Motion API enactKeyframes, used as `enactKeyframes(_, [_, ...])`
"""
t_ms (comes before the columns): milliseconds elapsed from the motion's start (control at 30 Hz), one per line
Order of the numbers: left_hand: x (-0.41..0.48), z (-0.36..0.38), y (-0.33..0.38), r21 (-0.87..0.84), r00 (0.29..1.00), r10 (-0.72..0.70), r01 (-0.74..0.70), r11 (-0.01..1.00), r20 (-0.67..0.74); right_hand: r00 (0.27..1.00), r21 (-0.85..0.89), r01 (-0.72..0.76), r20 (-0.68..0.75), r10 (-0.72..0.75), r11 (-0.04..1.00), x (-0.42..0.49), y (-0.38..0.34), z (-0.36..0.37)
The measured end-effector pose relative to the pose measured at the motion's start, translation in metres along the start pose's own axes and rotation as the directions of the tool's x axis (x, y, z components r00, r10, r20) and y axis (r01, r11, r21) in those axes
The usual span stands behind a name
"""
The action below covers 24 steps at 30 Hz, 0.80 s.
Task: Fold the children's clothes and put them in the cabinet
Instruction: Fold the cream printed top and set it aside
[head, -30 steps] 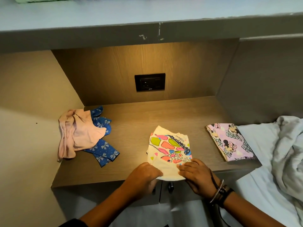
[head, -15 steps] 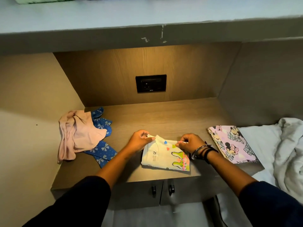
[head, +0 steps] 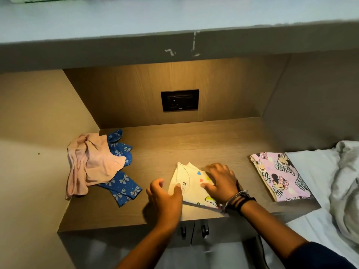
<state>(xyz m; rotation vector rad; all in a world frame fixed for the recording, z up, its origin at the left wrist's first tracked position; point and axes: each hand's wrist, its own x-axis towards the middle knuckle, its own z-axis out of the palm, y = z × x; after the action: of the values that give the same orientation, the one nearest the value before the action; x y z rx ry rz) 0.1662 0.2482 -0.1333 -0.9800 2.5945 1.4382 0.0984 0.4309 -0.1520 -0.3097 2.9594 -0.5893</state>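
I see the cream printed garment [head: 191, 186], half folded, lying on the wooden tabletop [head: 194, 144] near its front edge, straight in front of the black wall socket [head: 179, 100]. My right hand [head: 221, 180] lies flat on the garment's right part, fingers spread and pressing the cloth down; its grip is open and closes on nothing. A set of bracelets [head: 236, 199] sits at that wrist. My left hand [head: 165, 199] rests at the garment's left edge, thumb on the cloth near the size label, fingers loosely curled; whether its grip actually pinches the edge I cannot tell.

Left of the socket, by the side wall, a peach garment [head: 91, 162] lies crumpled on top of a blue garment with bow print [head: 122, 186], both unfolded. Right of the socket, at the tabletop's right end, a pink cartoon-mouse garment [head: 279, 175] lies folded flat, touching the white bedsheet [head: 314, 166] beside it. Below the socket, under the tabletop's front edge, two cabinet doors stand shut, their dark handles [head: 194, 231] side by side.
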Motion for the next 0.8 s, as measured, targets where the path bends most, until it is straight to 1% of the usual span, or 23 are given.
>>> enactKeyframes(33, [-0.003, 0.001, 0.000, -0.158, 0.975, -0.202, 0.214, 0.964, 0.089, 0.997, -0.007, -0.066, 0.033, 0.066, 0.998, 0.006, 0.000, -0.004])
enactKeyframes(67, [-0.003, 0.003, 0.004, -0.330, 0.906, -0.362, 0.417, 0.847, 0.217, 0.988, 0.005, -0.133, 0.084, 0.132, 0.991, 0.013, 0.001, -0.008])
enactKeyframes(100, [-0.005, 0.005, 0.008, -0.436, 0.825, -0.444, 0.563, 0.703, 0.349, 0.974, 0.038, -0.190, 0.136, 0.184, 0.981, 0.018, 0.001, -0.010])
enactKeyframes(133, [-0.005, 0.008, 0.013, -0.467, 0.779, -0.453, 0.625, 0.626, 0.435, 0.959, 0.080, -0.237, 0.180, 0.220, 0.968, 0.020, 0.000, -0.012])
enactKeyframes(167, [-0.005, 0.012, 0.016, -0.461, 0.764, -0.440, 0.639, 0.616, 0.471, 0.946, 0.123, -0.273, 0.215, 0.243, 0.954, 0.021, -0.002, -0.013])
enactKeyframes(233, [-0.008, 0.022, 0.023, -0.441, 0.761, -0.412, 0.634, 0.635, 0.501, 0.917, 0.200, -0.329, 0.301, 0.262, 0.923, 0.021, -0.004, -0.014])
enactKeyframes(300, [-0.007, 0.030, 0.026, -0.441, 0.771, -0.394, 0.618, 0.651, 0.501, 0.883, 0.243, -0.378, 0.384, 0.269, 0.893, 0.017, -0.006, -0.014])
enactKeyframes(367, [-0.007, 0.035, 0.031, -0.438, 0.793, -0.350, 0.579, 0.687, 0.498, 0.856, 0.298, -0.435, 0.428, 0.288, 0.850, 0.010, -0.005, -0.014])
enactKeyframes(400, [-0.006, 0.038, 0.033, -0.449, 0.808, -0.310, 0.549, 0.705, 0.501, 0.854, 0.353, -0.455, 0.433, 0.288, 0.818, 0.006, -0.005, -0.015])
enactKeyframes(433, [-0.007, 0.041, 0.035, -0.469, 0.824, -0.267, 0.516, 0.717, 0.500, 0.858, 0.428, -0.469, 0.429, 0.283, 0.773, 0.000, -0.003, -0.019])
enactKeyframes(500, [-0.013, 0.046, 0.045, -0.518, 0.829, -0.172, 0.479, 0.709, 0.532, 0.876, 0.603, -0.473, 0.400, 0.269, 0.643, -0.015, 0.004, -0.032])
enactKeyframes(600, [-0.021, 0.060, 0.065, -0.587, 0.788, 0.000, 0.459, 0.667, 0.615, 0.905, 0.821, -0.418, 0.337, 0.260, 0.389, -0.038, 0.030, -0.056])
enactKeyframes(633, [-0.025, 0.068, 0.074, -0.598, 0.771, 0.062, 0.438, 0.671, 0.634, 0.916, 0.860, -0.378, 0.295, 0.271, 0.343, -0.045, 0.043, -0.065])
enactKeyframes(667, [-0.030, 0.078, 0.084, -0.608, 0.751, 0.123, 0.414, 0.678, 0.648, 0.927, 0.883, -0.331, 0.238, 0.290, 0.333, -0.052, 0.058, -0.075])
enactKeyframes(733, [-0.039, 0.102, 0.102, -0.621, 0.705, 0.231, 0.364, 0.694, 0.671, 0.942, 0.880, -0.240, 0.110, 0.316, 0.411, -0.060, 0.088, -0.093])
enactKeyframes(800, [-0.049, 0.133, 0.121, -0.617, 0.650, 0.302, 0.329, 0.715, 0.697, 0.943, 0.837, -0.184, 0.002, 0.334, 0.515, -0.066, 0.117, -0.114])
